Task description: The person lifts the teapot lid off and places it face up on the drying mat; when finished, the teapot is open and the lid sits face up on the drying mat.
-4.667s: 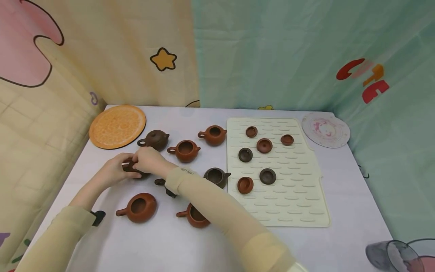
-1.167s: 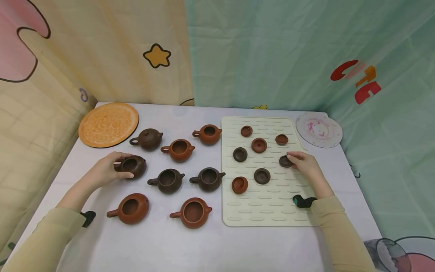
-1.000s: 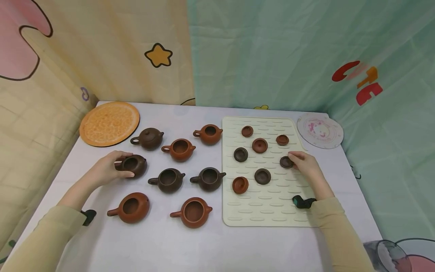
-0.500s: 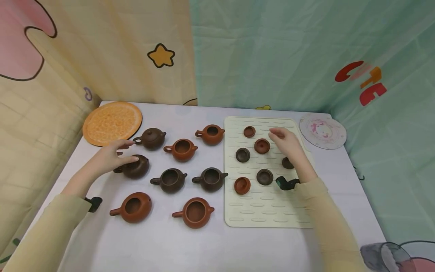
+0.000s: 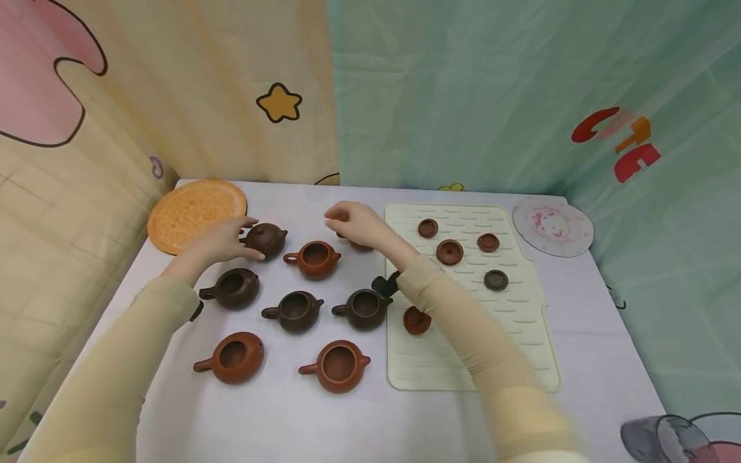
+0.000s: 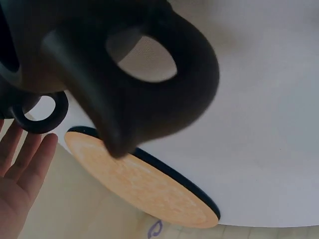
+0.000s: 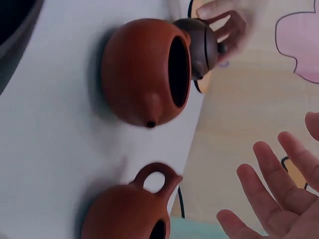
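Observation:
My left hand [image 5: 217, 243] reaches to the back left, thumb and fingers spread at the handle side of a dark brown teapot [image 5: 266, 241] with its lid on. In the left wrist view the fingertips are right at that pot's ring handle [image 6: 50, 122]. My right hand [image 5: 361, 225] hovers over a reddish teapot [image 5: 360, 246] at the back, partly covering it; the right wrist view shows its fingers loosely extended with nothing in them. Between the hands stands a lidless reddish teapot [image 5: 315, 260]. A lidless dark teapot [image 5: 233, 289] sits under the left wrist.
More lidless teapots [image 5: 338, 366] stand toward the front. On a cream mat [image 5: 521, 347] lie several upturned lids, including a dark lid [image 5: 496, 280]; the right sleeve [image 5: 457, 315] crosses it. An orange round mat [image 5: 197, 212], a pink-white plate [image 5: 552, 225] and a clear cup [image 5: 666, 437] lie around.
The right hand has let go of the dark lid on the cream mat and swung left over the teapots. The left hand has left the lidless dark teapot and moved back to the lidded one.

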Action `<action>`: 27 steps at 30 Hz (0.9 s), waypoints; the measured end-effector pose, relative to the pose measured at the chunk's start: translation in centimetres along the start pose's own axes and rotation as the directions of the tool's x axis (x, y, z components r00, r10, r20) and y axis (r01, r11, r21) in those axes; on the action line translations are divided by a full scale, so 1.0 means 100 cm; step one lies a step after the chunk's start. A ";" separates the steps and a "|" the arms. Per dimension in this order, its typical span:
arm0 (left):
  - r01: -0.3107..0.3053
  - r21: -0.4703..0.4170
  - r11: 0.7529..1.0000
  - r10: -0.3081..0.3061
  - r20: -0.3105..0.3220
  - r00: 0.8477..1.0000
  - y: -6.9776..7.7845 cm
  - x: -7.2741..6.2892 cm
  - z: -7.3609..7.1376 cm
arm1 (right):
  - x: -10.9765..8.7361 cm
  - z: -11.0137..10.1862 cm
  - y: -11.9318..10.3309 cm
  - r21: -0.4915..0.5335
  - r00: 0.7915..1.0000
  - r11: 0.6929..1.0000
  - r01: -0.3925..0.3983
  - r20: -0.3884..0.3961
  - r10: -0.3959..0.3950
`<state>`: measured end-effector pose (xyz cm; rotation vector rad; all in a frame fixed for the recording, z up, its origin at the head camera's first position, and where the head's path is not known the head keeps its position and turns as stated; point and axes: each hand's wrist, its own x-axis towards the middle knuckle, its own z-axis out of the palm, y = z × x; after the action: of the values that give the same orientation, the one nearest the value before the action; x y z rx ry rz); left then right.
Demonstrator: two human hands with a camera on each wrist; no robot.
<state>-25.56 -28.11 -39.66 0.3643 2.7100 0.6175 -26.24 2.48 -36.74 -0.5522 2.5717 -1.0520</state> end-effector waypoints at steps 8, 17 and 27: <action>0.027 -0.016 0.999 -0.028 -0.009 1.000 -0.002 0.008 0.005 | 0.033 0.044 -0.040 0.000 0.996 0.999 0.039 0.076 -0.039; -0.004 -0.051 0.999 0.003 -0.024 1.000 -0.003 -0.003 0.008 | 0.056 0.083 -0.067 -0.134 0.997 0.988 0.071 0.029 -0.067; 0.035 -0.086 0.996 -0.037 -0.021 0.999 -0.001 -0.001 0.012 | 0.068 0.100 -0.079 -0.219 1.000 0.976 -0.014 -0.009 0.012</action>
<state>-25.01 -27.77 -40.73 0.2873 2.6952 0.7286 -26.22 -11.84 -38.82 -0.5839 2.7119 -0.7712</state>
